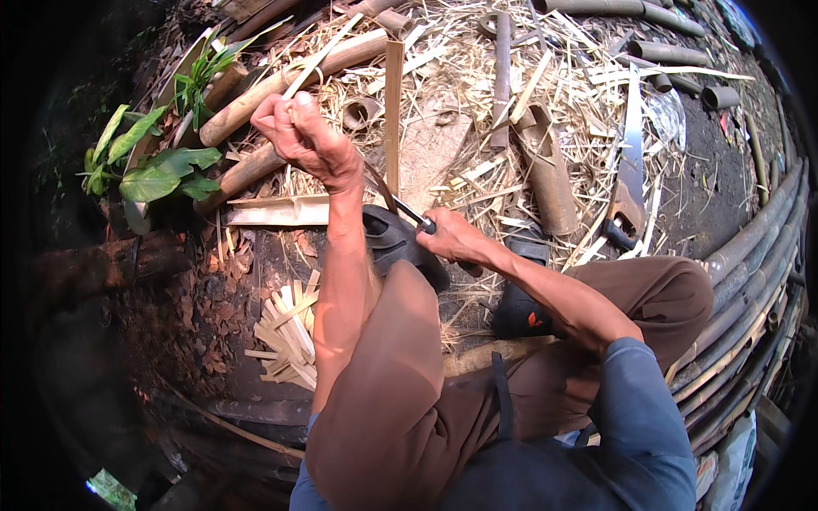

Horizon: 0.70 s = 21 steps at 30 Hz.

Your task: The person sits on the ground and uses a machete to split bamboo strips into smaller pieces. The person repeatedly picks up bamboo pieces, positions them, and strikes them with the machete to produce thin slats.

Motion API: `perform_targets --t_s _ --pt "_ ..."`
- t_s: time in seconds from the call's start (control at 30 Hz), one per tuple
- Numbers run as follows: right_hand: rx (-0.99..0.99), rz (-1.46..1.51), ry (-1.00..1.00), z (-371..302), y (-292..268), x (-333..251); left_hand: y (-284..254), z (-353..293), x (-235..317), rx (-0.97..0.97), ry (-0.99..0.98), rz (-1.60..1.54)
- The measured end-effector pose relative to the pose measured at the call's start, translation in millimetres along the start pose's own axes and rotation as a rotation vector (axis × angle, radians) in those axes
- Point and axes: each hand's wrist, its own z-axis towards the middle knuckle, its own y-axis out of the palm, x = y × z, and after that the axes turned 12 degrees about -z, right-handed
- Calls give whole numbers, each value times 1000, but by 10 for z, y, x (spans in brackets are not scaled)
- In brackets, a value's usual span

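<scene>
My left hand (308, 143) is closed around a thin pale bamboo strip (328, 53), whose far end points up and to the right. My right hand (458, 238) grips the dark handle of a knife (409, 213). Its blade slants toward my left wrist, which partly hides it. Just beyond the blade, a split bamboo slat (394, 115) runs away from me. Near both hands are my bent knee and a dark shoe (400, 243). A small pile of cut bamboo strips (290, 332) lies on the ground beside my left forearm.
Bamboo shavings (460, 64) cover the ground ahead. A handsaw (629, 162) lies to the right, beside a cut bamboo tube (547, 175). Long bamboo poles (741, 264) line the right side. Leafy green plants (158, 166) and thick poles (290, 81) are at the left.
</scene>
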Motion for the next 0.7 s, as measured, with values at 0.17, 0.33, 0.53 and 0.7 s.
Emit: perform_targets --t_s 0.17,0.33,0.53,0.7 --pt "102 14 -67 10 142 143 84 -47 126 -14 -139 -333" --pt "-113 -1 70 -113 -186 -220 -119 -37 312 -68 -259 -452" --pt "45 129 -13 -234 -166 -447 -279 6 365 -102 -298 -490" --pt "196 116 -187 -244 -278 -586 -360 -54 431 -113 -335 -569"
